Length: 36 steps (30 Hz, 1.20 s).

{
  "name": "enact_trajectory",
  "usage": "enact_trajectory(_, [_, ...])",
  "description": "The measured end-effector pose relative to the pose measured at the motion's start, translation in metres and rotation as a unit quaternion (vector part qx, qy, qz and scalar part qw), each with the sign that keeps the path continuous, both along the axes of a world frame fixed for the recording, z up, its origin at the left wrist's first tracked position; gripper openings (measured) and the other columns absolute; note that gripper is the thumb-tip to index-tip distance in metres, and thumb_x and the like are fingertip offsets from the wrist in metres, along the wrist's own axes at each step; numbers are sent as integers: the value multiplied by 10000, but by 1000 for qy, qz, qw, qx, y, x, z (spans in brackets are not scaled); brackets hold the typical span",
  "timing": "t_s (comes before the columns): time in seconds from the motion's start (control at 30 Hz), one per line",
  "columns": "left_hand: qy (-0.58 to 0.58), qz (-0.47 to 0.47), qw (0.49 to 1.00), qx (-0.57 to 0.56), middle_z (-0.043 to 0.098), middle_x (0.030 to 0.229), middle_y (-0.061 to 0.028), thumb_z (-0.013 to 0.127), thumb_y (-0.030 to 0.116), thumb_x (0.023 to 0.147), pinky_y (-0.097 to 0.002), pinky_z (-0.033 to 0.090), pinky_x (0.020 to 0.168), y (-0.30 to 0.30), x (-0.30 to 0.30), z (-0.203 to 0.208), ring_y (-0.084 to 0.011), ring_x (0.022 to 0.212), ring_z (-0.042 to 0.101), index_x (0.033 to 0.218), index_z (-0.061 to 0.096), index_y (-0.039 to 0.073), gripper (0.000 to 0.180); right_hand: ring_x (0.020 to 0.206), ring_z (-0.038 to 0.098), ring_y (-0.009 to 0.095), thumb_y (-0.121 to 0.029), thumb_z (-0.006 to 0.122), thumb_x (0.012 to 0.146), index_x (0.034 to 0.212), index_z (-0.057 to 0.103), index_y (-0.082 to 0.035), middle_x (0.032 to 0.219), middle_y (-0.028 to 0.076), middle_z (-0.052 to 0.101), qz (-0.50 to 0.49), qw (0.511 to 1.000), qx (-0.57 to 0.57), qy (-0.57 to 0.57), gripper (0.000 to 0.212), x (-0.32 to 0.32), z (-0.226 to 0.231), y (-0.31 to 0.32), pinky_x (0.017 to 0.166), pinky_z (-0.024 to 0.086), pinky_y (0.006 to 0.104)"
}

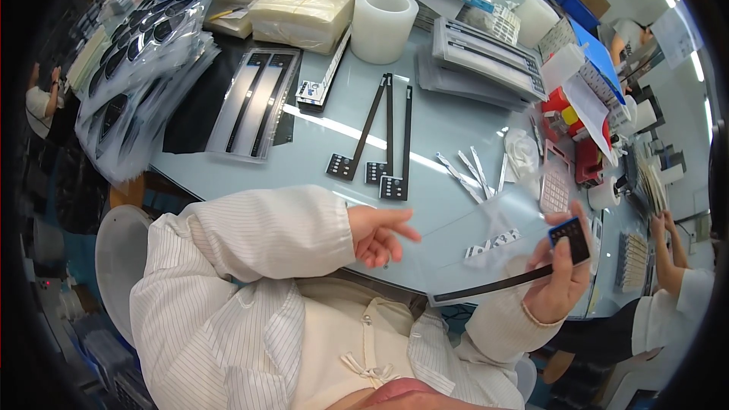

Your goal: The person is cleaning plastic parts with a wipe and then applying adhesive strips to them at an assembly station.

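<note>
My right hand (560, 277) pinches a black L-shaped panel strip (493, 285) by its wide end, which has small markings and a blue edge. A clear plastic film (448, 247) lies along that strip and spreads out over the table's near edge. Nothing is in my left hand (380, 234), which hovers by the near edge with its fingers apart. Beyond it on the table lie three similar black L-shaped strips (393, 144), their square ends toward me. Narrow printed slips (472, 171) are scattered right of them, and a short patterned strip (492, 243) shows near the film.
A clear film roll (383, 24) stands at the back beside wrapped stacks (302, 14). Printed sheets are piled left (144, 68) and right (490, 61). A pink calculator (556, 178) and red tape dispenser (588, 156) sit at right. Other people work nearby.
</note>
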<state>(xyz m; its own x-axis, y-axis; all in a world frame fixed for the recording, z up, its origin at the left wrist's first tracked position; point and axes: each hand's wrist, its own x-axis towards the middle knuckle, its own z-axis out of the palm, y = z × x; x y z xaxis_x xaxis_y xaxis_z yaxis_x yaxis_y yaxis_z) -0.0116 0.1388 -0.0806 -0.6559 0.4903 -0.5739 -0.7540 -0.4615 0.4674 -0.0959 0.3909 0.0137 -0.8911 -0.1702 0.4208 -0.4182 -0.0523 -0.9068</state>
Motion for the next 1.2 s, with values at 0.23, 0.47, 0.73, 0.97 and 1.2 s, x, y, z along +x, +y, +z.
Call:
enact_trajectory(0.23, [393,189,803,-406,572,843,-7,496,385,1007,-234,462,720,9,10,30,-103,816,573,1243,548,21,437,639,572,113,-65,632,900,1309,524,89,977,134,657,160,981,18,-109,450,23,-2,-26,564,439,212])
enact_trajectory(0.47, [349,205,877,-259,622,856,-1,613,191,972,-233,445,746,2,11,51,-80,800,543,963,652,19,177,634,598,125,-126,668,918,1184,570,71,859,114,658,204,975,23,-84,345,22,-8,-44,572,466,237])
enact_trajectory(0.73, [476,291,691,-460,631,1046,-89,707,145,883,-277,470,763,-2,4,49,-169,921,574,1102,635,20,262,596,581,115,-177,678,935,1003,608,34,849,102,645,248,957,-21,-147,233,5,-17,-39,492,417,221])
enact_trajectory(0.97, [704,201,312,-606,598,1225,-100,785,162,727,-407,435,941,-5,7,73,-286,1127,547,1152,662,131,443,575,537,88,-187,619,978,1010,619,12,783,46,624,344,869,-119,-336,201,1,-31,-45,519,405,221])
enact_trajectory(1.2, [689,85,313,-648,573,1302,-86,779,303,717,-429,392,1012,-3,2,97,-311,1247,492,1151,657,151,476,654,568,91,-253,532,1022,1062,629,2,872,51,650,387,809,-154,-415,276,3,-27,-50,556,431,226])
